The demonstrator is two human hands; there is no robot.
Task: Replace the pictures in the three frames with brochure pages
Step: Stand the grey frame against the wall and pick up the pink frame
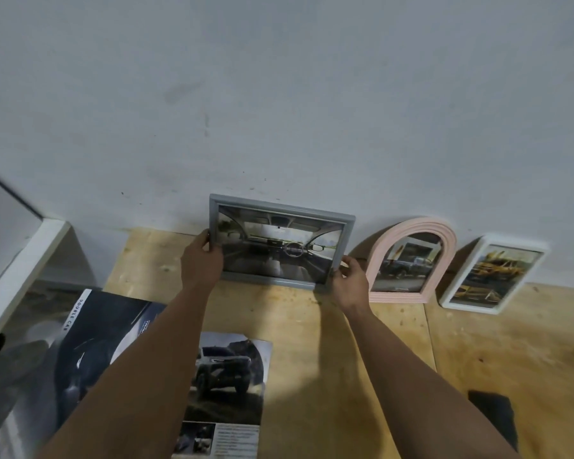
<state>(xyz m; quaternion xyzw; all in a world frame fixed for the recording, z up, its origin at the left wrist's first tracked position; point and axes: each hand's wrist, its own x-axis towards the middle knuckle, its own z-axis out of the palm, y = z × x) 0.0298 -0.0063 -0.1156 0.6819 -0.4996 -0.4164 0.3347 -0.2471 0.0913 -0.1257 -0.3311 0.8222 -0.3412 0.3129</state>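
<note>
Left hand (pixel 202 260): grips the left edge of the grey rectangular picture frame (pixel 280 241)
Right hand (pixel 350 282): pinches its lower right corner
Frame: upright against the wall, on the plywood table (pixel 345 359), car-interior page inside
Beside it: pink arched frame (pixel 413 260), white rectangular frame (pixel 492 274)
Near edge: loose brochure page (pixel 227 392)

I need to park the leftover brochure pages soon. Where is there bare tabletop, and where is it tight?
Bare plywood table lies in front of the pink arched frame and white frame, down to a dark object at the near edge. It is crowded on the left: brochure, loose page, white shelf. Both left hand and right hand hold the grey frame against the wall.
</note>
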